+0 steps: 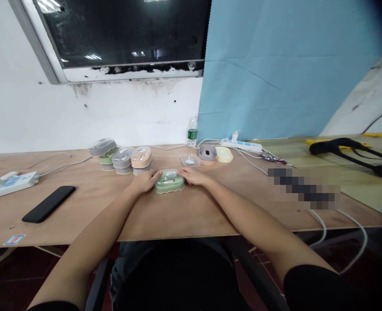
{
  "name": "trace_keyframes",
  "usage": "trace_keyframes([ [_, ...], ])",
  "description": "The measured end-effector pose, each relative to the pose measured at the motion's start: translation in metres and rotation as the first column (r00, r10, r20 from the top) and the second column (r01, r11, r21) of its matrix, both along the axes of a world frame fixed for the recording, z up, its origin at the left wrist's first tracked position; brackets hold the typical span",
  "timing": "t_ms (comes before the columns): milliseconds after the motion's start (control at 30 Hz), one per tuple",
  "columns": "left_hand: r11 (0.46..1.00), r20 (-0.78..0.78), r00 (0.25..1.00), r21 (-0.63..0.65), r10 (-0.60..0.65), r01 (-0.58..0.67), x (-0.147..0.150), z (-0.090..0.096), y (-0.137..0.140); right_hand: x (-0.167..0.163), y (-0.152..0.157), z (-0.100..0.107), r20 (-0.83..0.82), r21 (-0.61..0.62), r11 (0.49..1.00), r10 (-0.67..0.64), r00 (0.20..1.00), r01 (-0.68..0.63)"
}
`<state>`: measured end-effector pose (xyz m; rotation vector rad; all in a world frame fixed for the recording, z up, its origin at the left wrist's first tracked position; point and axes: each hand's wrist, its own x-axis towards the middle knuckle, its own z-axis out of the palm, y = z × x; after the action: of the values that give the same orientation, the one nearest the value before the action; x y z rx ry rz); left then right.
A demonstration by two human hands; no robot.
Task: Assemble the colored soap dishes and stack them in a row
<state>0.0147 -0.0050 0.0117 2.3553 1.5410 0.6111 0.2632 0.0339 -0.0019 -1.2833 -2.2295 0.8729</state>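
Observation:
A green lidded plastic box (169,185) with a round pale label on top rests on the table in front of me. My left hand (145,180) grips its left end, fingers against the side. On the opposite end, my right hand (193,176) is closed on it too, fingertips near the upper edge. Behind it to the left stand stacked boxes of the same shape: a beige one (141,157), a grey one (122,157) and another grey one (103,147) over a green one (107,158). Beyond my right hand are a clear tray (191,160), a grey-topped box (207,153) and a yellow piece (224,154).
A black phone (49,204) and a white power strip (12,185) lie at the left. Near the wall are a plastic bottle (192,134) and a second power strip (243,146). Cables, a blurred-out dark item (301,188) and a black frame (349,153) occupy the right.

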Motion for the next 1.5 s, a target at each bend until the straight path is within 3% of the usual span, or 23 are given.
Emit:
trace_keyframes([
  [233,0.997,0.066,0.997,0.076,-0.036,0.031,0.0,-0.001,0.001,-0.003,-0.003,-0.001,-0.097,0.029,0.999,0.028,0.995,-0.025],
  [533,0.998,0.059,0.997,0.057,-0.042,0.038,-0.001,0.001,0.002,-0.004,-0.001,-0.003,-0.096,0.112,0.993,0.041,0.995,-0.03],
  [700,0.989,0.08,0.988,0.072,-0.134,0.128,-0.003,-0.006,0.005,-0.005,0.005,-0.009,-0.114,0.154,0.987,-0.033,0.993,0.051],
  [900,0.971,0.076,0.97,-0.05,-0.231,0.235,0.002,-0.005,-0.001,-0.001,0.01,-0.009,-0.114,0.159,0.973,-0.148,0.982,0.165],
  [1133,0.966,0.121,0.967,-0.105,-0.224,0.237,0.002,0.001,-0.005,0.0,0.011,-0.012,-0.208,0.203,0.973,-0.066,0.976,0.109],
  [1333,0.973,0.102,0.975,-0.101,-0.197,0.208,-0.002,0.0,-0.002,-0.002,0.007,-0.011,-0.164,0.238,0.967,-0.052,0.985,0.091],
  [1500,0.977,0.035,0.978,-0.053,-0.204,0.206,-0.001,0.002,-0.003,-0.003,0.007,-0.007,-0.143,0.187,0.981,-0.015,0.99,0.042],
])
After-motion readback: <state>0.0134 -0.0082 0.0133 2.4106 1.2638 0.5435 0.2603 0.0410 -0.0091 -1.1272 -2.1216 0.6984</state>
